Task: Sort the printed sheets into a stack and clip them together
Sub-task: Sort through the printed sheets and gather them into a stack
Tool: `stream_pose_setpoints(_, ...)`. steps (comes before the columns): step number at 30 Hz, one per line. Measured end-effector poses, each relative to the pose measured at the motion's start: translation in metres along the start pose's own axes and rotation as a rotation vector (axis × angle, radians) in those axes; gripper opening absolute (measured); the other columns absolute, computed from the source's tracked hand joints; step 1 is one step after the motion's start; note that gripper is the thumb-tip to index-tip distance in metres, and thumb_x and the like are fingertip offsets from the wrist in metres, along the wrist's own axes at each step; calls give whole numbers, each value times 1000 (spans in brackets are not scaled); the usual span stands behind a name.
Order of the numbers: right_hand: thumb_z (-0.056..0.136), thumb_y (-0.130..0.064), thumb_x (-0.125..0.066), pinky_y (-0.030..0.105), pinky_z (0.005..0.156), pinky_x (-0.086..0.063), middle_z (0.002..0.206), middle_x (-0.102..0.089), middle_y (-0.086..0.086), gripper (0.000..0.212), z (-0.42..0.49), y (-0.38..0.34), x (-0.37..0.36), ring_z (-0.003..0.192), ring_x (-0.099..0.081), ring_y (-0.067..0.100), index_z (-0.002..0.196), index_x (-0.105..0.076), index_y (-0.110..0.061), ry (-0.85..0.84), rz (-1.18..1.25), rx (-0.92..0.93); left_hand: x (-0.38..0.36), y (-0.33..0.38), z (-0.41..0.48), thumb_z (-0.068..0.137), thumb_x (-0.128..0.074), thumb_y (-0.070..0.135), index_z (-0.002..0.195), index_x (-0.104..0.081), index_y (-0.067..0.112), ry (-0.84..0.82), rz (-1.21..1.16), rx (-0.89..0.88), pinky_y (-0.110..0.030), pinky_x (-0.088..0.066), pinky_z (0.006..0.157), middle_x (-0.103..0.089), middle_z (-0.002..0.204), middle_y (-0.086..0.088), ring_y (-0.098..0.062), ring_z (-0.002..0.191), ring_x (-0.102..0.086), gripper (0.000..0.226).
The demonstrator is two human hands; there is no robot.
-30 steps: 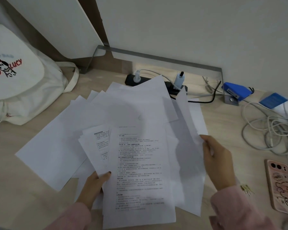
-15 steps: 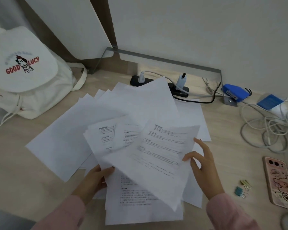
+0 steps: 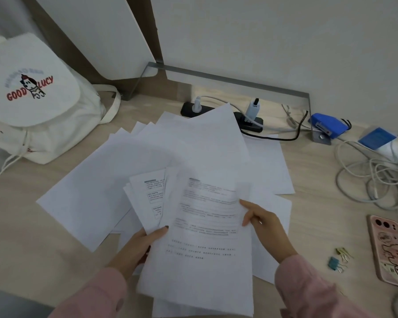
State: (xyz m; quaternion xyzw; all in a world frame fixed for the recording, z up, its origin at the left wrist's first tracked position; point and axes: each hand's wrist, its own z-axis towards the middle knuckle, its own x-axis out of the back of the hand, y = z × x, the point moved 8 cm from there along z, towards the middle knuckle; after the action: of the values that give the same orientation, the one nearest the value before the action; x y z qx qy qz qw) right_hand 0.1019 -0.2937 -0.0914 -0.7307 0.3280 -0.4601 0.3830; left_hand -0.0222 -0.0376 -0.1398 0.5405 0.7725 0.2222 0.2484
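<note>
Pale wood desk [image 3: 28,244]; white wall [image 3: 285,42] (dim light).

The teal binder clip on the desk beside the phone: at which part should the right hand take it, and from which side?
Grip the teal binder clip by its coloured body, pinching across it from above. It lies flat on the desk, its wire handles pointing toward the phone, so the body faces the right hand. The yellow clip lies close behind it, so keep clear of it.

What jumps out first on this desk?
The fan of white sheets spread over the desk's middle, with both hands gripping a printed page at the near edge. Then the cream "GOOD LUCY" bag at far left and the pink phone at right.
</note>
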Motion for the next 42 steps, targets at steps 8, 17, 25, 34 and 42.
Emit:
stream_pose_setpoints(8,83,13,-38,16,81,-40,115,-58,2,44,24,6,10,108,-56,22,101,-56,-22,75,-186,-83,6,1,5,47,-78,41,120,-61,14,67,74,-46,-35,-51,87,-72,100,4,-20,96,-67,80)
stream_pose_setpoints(17,75,-27,-72,42,103,-33,133,-40,20,69,53,35,48,123,-37,38,133,-40,-8,79,-656,-348,22,8,0,87,-61,18,100,-67,23,221,-1,-95,-40,-52,84,-71,98,-2,-25,94,-66,15)
stream_pose_setpoints(25,84,-30,-58,33,78,-41,101,-62,10,16,43,46,43,96,-55,29,92,-55,-17,-18,-664,-437,25,2,3,89,-58,16,99,-64,21,264,-6,-94,-34,-51,73,-69,92,0,-22,89,-65,13)
stream_pose_setpoints(34,89,-26,-50,34,65,-38,84,-64,17,14,-6,0,114,75,-53,32,90,-54,-12,360,-541,-346,26,-4,4,90,-56,18,121,-58,12,279,-6,-105,-51,-46,96,-67,105,-8,-32,101,-62,32)
stream_pose_setpoints(42,90,-27,-51,23,62,-30,78,-54,0,18,-88,-125,160,70,-45,8,92,-56,-10,828,-342,217,13,-7,-9,89,-58,19,119,-58,16,278,-72,-153,-49,-42,100,-65,115,-9,-30,105,-59,31)
